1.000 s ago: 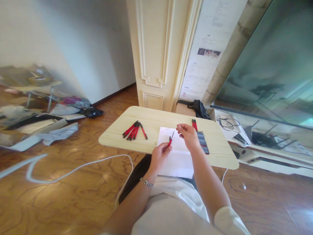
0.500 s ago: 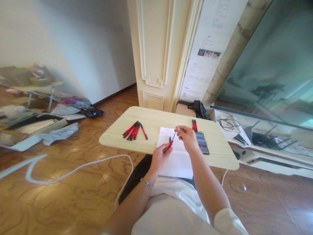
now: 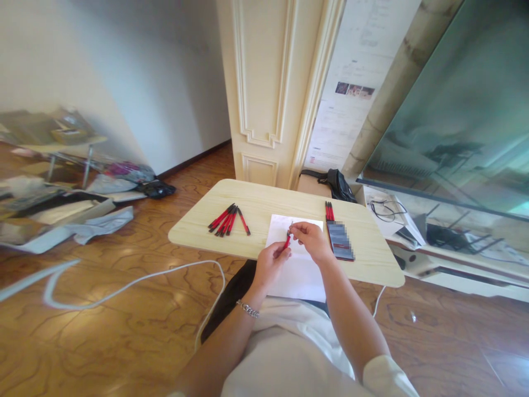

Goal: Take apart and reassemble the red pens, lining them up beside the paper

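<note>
My left hand (image 3: 269,263) is closed round the lower part of a red and black pen (image 3: 286,241), held over a white sheet of paper (image 3: 298,270) on a small light wooden table (image 3: 206,231). My right hand (image 3: 311,241) pinches the pen's upper end, fingers pressed together. A bundle of several red and black pens (image 3: 227,219) lies on the table to the left. A few more pens (image 3: 329,210) lie at the far right of the sheet, above a dark flat pack (image 3: 340,241).
A white cable (image 3: 124,286) loops across the wooden floor on the left. Clutter and a low table (image 3: 61,144) stand at far left. A black bag (image 3: 336,184) lies behind the table by a cream door panel. A glass cabinet and shelf with wires (image 3: 413,220) are on the right.
My right hand has come down and in toward my left hand, closing on the pen's upper end. The thin dark tip that stuck out before is now covered by its fingers.
</note>
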The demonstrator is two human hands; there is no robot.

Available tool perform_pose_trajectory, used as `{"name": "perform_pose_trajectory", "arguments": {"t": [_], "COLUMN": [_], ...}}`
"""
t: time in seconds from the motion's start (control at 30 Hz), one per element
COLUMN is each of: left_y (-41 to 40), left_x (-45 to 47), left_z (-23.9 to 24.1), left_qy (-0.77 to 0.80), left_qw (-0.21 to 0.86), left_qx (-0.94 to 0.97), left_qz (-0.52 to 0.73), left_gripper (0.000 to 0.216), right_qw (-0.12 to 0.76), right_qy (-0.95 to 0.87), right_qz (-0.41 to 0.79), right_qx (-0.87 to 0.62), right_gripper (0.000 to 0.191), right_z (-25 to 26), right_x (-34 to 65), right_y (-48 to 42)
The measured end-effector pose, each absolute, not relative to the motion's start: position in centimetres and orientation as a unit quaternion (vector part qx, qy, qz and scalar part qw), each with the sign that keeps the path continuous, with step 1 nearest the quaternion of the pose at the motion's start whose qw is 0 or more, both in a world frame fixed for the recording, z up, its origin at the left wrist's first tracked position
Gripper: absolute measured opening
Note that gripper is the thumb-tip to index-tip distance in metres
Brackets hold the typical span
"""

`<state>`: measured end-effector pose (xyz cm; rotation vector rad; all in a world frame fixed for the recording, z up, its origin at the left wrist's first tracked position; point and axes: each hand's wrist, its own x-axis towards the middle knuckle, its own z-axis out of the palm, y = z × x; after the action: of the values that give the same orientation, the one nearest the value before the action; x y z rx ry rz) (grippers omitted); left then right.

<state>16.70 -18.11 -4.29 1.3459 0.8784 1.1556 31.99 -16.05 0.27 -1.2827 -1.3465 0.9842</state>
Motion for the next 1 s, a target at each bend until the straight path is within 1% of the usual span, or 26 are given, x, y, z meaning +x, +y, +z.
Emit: {"name": "perform_pose_trajectory", "arguments": {"t": [0.1,0.17,0.23,0.3,0.4,0.43,0.5,0.6,0.67,0.73,0.77,0.83,1.0], "left_y": [-17.9,-17.7,-17.6,-17.6,-17.6,-17.6,-17.6,-17.7,-17.9,-18.0,-18.1,-18.3,-18.6], "left_x": [16.5,16.3,16.3,16.2,16.2,16.2,16.3,16.5,16.7,16.9,17.0,17.1,17.2], "left_z": [-4.3,-4.3,-4.3,-4.3,-4.3,-4.3,-4.3,-4.4,-4.4,-4.4,-4.4,-4.3,-4.0], "left_qy": [0.366,0.364,0.362,0.362,0.363,0.364,0.364,0.362,0.359,0.358,0.36,0.362,0.354], "left_qw": [0.559,0.563,0.564,0.56,0.553,0.553,0.56,0.572,0.573,0.569,0.566,0.561,0.557], "left_qx": [0.556,0.55,0.549,0.554,0.562,0.562,0.555,0.543,0.547,0.557,0.562,0.568,0.583], "left_qz": [0.493,0.498,0.499,0.499,0.497,0.496,0.496,0.497,0.495,0.488,0.485,0.48,0.474], "left_gripper": [0.036,0.037,0.037,0.037,0.037,0.037,0.038,0.039,0.038,0.038,0.038,0.038,0.035], "right_qw": [0.427,0.352,0.273,0.212,0.179,0.187,0.239,0.39,0.503,0.594,0.627,0.662,0.678], "right_qy": [-0.584,-0.593,-0.591,-0.582,-0.583,-0.588,-0.595,-0.563,-0.508,-0.451,-0.428,-0.403,-0.384], "right_qz": [0.328,0.25,0.193,0.165,0.156,0.165,0.201,0.306,0.381,0.423,0.431,0.445,0.466], "right_qx": [-0.608,-0.679,-0.734,-0.767,-0.777,-0.77,-0.741,-0.661,-0.587,-0.515,-0.487,-0.449,-0.418], "right_gripper": [0.027,0.026,0.03,0.035,0.026,0.022,0.02,0.025,0.032,0.039,0.04,0.036,0.029], "right_z": [-0.6,-1.2,-1.6,-2.0,-2.4,-2.5,-2.5,-1.8,-0.7,0.9,1.6,2.9,4.0], "right_x": [32.4,32.3,32.0,31.5,31.3,31.4,31.9,32.7,33.2,33.6,33.7,33.7,33.3], "right_y": [-15.0,-14.2,-13.5,-13.0,-12.5,-12.4,-12.4,-12.6,-12.9,-13.3,-13.6,-14.1,-14.8]}}
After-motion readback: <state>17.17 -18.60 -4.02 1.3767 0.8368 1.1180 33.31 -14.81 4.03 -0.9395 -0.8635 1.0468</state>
